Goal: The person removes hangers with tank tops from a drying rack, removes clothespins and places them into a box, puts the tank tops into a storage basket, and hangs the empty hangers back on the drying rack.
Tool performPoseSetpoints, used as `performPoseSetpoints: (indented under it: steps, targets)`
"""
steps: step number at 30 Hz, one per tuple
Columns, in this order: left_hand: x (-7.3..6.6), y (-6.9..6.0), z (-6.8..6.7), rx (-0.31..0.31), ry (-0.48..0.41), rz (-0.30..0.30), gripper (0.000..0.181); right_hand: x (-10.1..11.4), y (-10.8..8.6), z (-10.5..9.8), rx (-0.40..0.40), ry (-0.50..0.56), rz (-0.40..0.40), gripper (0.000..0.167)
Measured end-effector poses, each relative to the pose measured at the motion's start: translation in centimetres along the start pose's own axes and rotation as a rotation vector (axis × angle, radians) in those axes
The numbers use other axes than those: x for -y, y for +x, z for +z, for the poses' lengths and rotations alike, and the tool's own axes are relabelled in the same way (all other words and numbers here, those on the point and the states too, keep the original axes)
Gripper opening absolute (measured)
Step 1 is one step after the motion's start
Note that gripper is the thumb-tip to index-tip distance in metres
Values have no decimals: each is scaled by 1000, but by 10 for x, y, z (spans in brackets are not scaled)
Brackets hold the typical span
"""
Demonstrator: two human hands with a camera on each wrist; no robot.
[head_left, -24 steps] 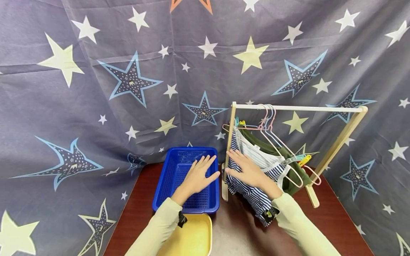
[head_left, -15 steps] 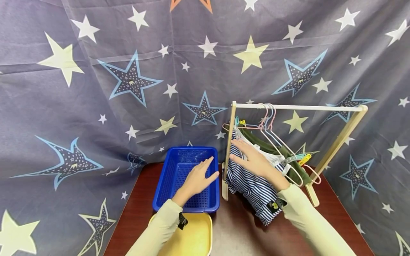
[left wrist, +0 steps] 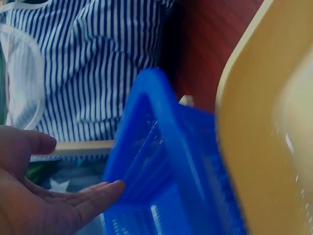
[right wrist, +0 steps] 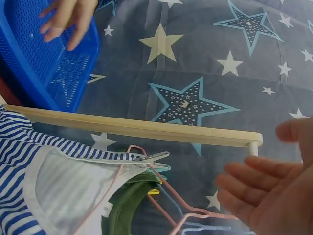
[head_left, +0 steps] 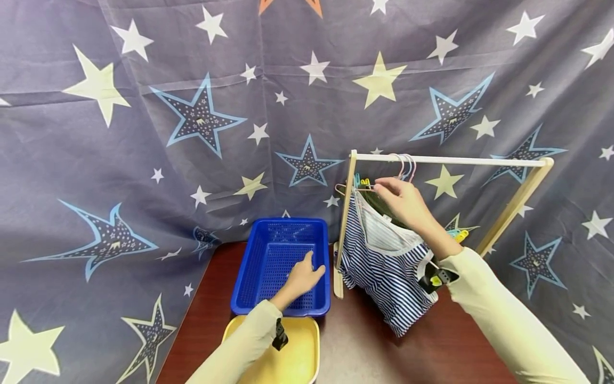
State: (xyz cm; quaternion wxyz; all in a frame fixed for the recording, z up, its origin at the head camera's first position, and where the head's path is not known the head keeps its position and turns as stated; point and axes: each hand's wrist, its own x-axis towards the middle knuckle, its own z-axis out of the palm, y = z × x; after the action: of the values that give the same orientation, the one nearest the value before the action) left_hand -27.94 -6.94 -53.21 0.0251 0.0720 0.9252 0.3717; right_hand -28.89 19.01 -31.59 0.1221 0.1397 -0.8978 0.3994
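Observation:
My left hand (head_left: 301, 276) hovers over the blue basket (head_left: 241, 266), its fingers extended and holding nothing. In the right wrist view, my right hand (right wrist: 274, 191) has relaxed, parted fingers beside the end of the rack's wooden post (right wrist: 146, 128), near the pink hanger (right wrist: 188, 208). The head view has that hand in front of the hangers, below the white rail (head_left: 446, 160), hiding part of them. A blue-and-white striped garment (head_left: 384, 277) with a white neckline hangs foremost, and a dark green garment (right wrist: 124, 200) is behind it.
A yellow tray (head_left: 292, 357) stands in front of the basket on the dark red table (head_left: 355, 346). Teal and yellow clips (head_left: 461, 236) are at the rack's right side. A star-patterned curtain (head_left: 158, 122) forms the backdrop.
My right hand has risen from in front of the striped garment towards the hanger tops. My left hand has shifted slightly down over the basket. The head view has moved a little.

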Motion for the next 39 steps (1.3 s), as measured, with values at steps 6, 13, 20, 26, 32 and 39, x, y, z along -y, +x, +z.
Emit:
performPoseSetpoints:
  steps: [6, 13, 20, 26, 32, 39]
  targets:
    - [-2, 5, 18, 53, -158, -188, 55, 0, 3, -7, -50, -57, 37, 36]
    - [-2, 15, 31, 82, -397, -394, 19, -1, 4, -14, -42, -118, 123, 36]
    - [-1, 27, 40, 41, -396, -499, 34, -6, 13, -23, -8, -122, 226, 38]
    - [-1, 33, 47, 23, -300, -496, 36, -11, 25, -29, 52, 64, 363, 41]
    - [-2, 36, 51, 42, -214, -482, 31, -15, 32, -31, 121, 92, 430, 41]
    - [-5, 39, 50, 86, -159, -432, 23, -12, 36, -34, 162, 124, 456, 35]
